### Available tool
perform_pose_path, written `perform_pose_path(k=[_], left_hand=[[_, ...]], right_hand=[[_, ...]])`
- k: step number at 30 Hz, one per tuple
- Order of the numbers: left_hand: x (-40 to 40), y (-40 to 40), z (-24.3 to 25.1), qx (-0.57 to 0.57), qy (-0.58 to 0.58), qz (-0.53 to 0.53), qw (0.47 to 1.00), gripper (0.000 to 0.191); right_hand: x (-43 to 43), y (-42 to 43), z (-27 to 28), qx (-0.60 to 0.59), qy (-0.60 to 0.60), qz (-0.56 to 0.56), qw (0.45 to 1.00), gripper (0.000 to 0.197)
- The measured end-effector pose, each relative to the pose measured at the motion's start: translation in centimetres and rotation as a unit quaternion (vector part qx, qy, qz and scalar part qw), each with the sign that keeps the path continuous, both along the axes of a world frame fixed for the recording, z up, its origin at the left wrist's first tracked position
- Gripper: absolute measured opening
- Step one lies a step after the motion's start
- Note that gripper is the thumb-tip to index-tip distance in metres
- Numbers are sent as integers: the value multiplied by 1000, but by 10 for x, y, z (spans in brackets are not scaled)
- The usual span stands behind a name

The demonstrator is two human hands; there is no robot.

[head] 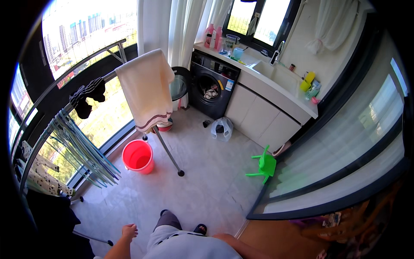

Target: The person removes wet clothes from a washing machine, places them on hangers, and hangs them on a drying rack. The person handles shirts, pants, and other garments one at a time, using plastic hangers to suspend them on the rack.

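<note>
My left hand (130, 231) hangs in front of me with its fingers curled in and nothing visible in it. My right hand is out of view; only the forearm (237, 246) shows beside my grey shirt. Ahead on the tiled floor stands a red plastic bucket (138, 158). A cream towel (145, 87) hangs over the end of a metal drying rack (166, 150). Beyond it is a dark front-loading washing machine (212, 85) with its round door (179, 83) swung open and laundry (211, 92) inside the drum.
Hangers (85, 149), dark striped clothing (86, 97) and patterned clothes (45, 171) hang on the rack at left. A white plastic bag (222, 129) lies by the cabinet. A green child's chair (266, 165) stands near the glass door (336, 155). Bottles (213, 35) line the sink counter (310, 111).
</note>
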State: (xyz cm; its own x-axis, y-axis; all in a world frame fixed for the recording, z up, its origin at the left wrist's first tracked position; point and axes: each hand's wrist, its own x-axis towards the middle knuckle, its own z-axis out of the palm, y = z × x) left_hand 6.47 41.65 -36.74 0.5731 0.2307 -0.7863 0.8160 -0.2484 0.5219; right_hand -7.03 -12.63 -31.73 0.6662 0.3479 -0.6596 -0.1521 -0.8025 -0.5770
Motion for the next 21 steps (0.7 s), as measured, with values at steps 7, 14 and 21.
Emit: perform_pose_path(k=[7,14,21], left_hand=[[100,-169,6,105,-40,-562,820,46],[250,-270,8,25,0,-296,955,43],[324,-290,47,-51,-21,-202,978,44]], right_hand=[[42,-81,-24,55,97,-133,985,33],[51,-236,-63,-169,228,-360,889,28],[172,-334,-54,-198,95,-266,939,30]])
